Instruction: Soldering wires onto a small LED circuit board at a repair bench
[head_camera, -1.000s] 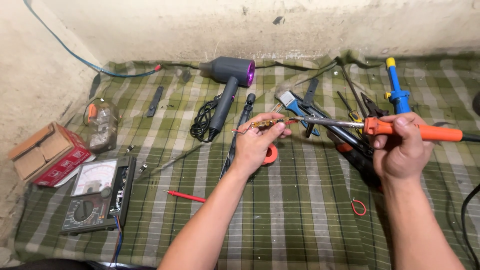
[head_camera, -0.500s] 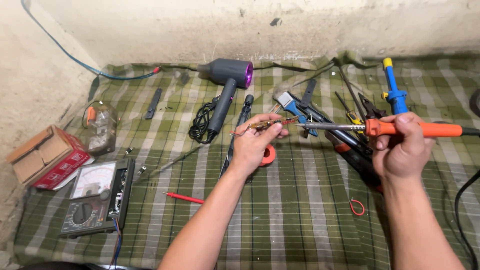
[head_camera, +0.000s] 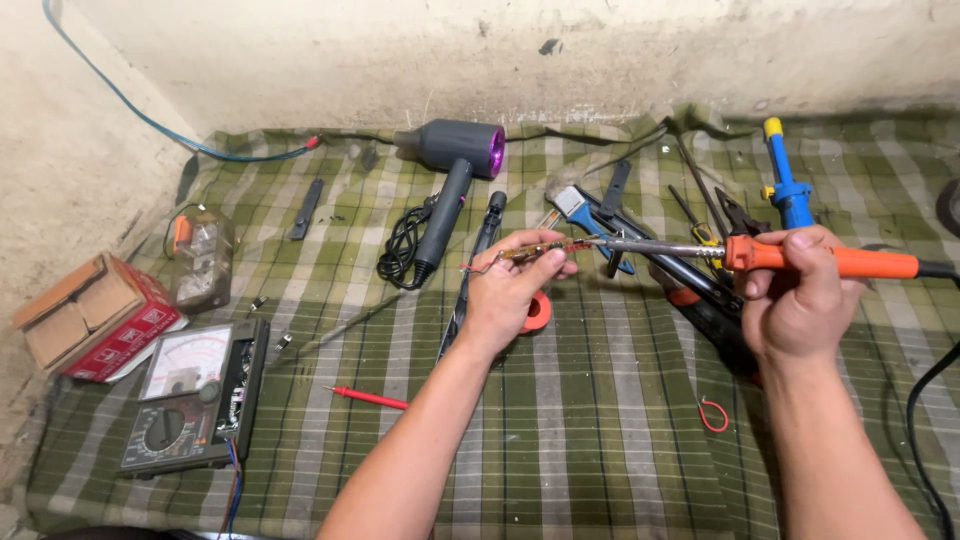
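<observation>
My left hand (head_camera: 512, 285) pinches a small brown circuit strip (head_camera: 530, 251) with thin wires trailing off its left end. My right hand (head_camera: 795, 300) grips an orange-handled soldering iron (head_camera: 840, 261). Its metal tip reaches left and touches the strip's right end. Both hands hover above a green plaid cloth (head_camera: 560, 440). An orange solder reel (head_camera: 538, 312) lies on the cloth just under my left hand.
A grey hair dryer (head_camera: 455, 160) with coiled cord lies at the back. Left: an open multimeter (head_camera: 190, 392), red probe (head_camera: 368, 398), red box (head_camera: 85, 318), clear jar (head_camera: 203, 258). Pliers, screwdrivers and a blue desoldering pump (head_camera: 787, 188) lie right. A small red wire loop (head_camera: 712, 415) lies near.
Both hands hold nearly the same pose; the iron tip stays at the strip. The view has shifted slightly.
</observation>
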